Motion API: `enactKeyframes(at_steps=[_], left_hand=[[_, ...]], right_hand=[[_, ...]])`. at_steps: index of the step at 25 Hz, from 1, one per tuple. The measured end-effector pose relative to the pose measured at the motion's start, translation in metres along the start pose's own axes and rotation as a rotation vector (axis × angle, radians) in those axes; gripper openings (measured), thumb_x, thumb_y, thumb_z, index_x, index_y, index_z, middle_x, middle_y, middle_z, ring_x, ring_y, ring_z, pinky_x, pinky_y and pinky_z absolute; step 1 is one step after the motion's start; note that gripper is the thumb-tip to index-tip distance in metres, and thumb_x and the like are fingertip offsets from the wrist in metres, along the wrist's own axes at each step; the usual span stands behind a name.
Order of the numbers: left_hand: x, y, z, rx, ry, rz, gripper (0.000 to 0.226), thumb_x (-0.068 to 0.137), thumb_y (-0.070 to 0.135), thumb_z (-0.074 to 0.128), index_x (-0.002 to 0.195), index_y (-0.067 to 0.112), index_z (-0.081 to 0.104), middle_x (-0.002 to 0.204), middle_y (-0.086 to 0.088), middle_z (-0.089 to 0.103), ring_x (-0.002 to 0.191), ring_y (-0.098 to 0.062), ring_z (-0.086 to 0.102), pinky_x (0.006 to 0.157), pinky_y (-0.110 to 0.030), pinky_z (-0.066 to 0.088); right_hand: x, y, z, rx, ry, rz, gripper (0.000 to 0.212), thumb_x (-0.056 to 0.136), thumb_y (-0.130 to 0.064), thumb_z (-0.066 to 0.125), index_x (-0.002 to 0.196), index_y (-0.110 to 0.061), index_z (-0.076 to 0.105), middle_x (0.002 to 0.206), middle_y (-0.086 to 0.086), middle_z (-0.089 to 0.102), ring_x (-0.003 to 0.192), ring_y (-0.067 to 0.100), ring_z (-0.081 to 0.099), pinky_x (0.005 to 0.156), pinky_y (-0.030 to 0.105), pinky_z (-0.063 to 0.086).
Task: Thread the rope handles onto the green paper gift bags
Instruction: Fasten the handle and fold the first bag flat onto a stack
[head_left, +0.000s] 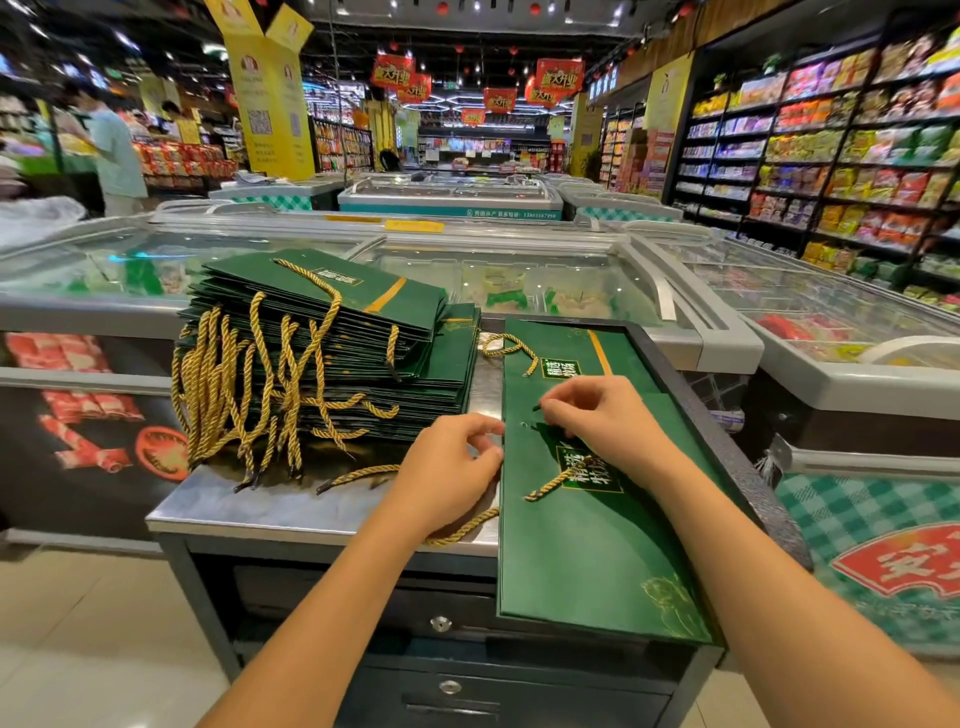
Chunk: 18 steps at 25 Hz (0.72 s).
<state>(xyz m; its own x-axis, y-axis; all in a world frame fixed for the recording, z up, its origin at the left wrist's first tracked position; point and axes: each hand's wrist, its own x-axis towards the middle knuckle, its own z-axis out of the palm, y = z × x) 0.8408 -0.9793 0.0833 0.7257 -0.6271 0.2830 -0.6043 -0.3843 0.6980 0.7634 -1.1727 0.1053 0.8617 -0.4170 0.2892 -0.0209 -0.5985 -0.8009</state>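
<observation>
A flat green paper gift bag (587, 561) lies on the right of a steel-topped counter (249, 506), its near end hanging over the edge. My right hand (597, 421) pinches the dark tip of a gold rope handle (558, 480) at a punched hole near the bag's left edge. The rope trails back across the bag's printed label. My left hand (452, 470) grips the bag's left edge beside a second hole. Another gold rope (462, 527) lies under my left wrist. A further rope (506, 347) curls at the bag's far end.
A tall stack of green bags (332, 332) with gold ropes dangling stands on the counter's left. Loose rope (358, 475) lies before it. Glass-topped freezers (519, 275) surround the counter. Snack shelves (831, 156) line the right aisle. A person (111, 150) stands far left.
</observation>
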Motion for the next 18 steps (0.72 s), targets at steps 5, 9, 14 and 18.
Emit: enactKeyframes(at_steps=[5, 9, 14, 18], left_hand=[[-0.0008, -0.0048, 0.0039, 0.014, 0.021, 0.015, 0.027, 0.096, 0.030, 0.061, 0.123, 0.035, 0.063, 0.091, 0.017, 0.062, 0.061, 0.004, 0.048, 0.058, -0.018, 0.034], [0.0004, -0.0069, 0.0046, -0.005, 0.026, 0.016, 0.022, 0.095, 0.029, 0.062, 0.117, 0.034, 0.063, 0.091, 0.016, 0.062, 0.059, 0.008, 0.050, 0.056, -0.019, 0.033], [-0.0026, -0.0060, 0.0039, -0.045, 0.029, 0.041, 0.017, 0.095, 0.028, 0.065, 0.111, 0.033, 0.062, 0.087, 0.012, 0.063, 0.051, 0.000, 0.049, 0.051, -0.017, 0.038], [-0.0038, -0.0056, 0.0024, -0.104, 0.030, 0.060, 0.019, 0.094, 0.028, 0.067, 0.112, 0.034, 0.064, 0.084, 0.010, 0.063, 0.049, -0.002, 0.048, 0.050, -0.015, 0.041]], right_hand=[[-0.0032, 0.0064, 0.0029, -0.005, -0.048, -0.072, 0.006, 0.088, -0.018, 0.076, 0.087, -0.021, 0.081, 0.078, -0.004, 0.076, 0.071, 0.007, 0.066, 0.073, 0.032, 0.057], [-0.0021, 0.0065, 0.0043, -0.024, -0.041, -0.100, 0.004, 0.088, -0.018, 0.077, 0.087, -0.020, 0.081, 0.076, -0.005, 0.076, 0.067, 0.005, 0.061, 0.066, 0.029, 0.054], [0.0010, 0.0086, 0.0060, -0.084, -0.015, -0.126, 0.004, 0.087, -0.019, 0.077, 0.087, -0.021, 0.082, 0.072, -0.008, 0.074, 0.061, 0.001, 0.059, 0.059, 0.023, 0.049], [-0.0012, 0.0073, 0.0060, -0.107, 0.001, -0.153, 0.009, 0.090, -0.020, 0.074, 0.090, -0.024, 0.082, 0.075, -0.006, 0.075, 0.066, 0.015, 0.064, 0.062, 0.027, 0.053]])
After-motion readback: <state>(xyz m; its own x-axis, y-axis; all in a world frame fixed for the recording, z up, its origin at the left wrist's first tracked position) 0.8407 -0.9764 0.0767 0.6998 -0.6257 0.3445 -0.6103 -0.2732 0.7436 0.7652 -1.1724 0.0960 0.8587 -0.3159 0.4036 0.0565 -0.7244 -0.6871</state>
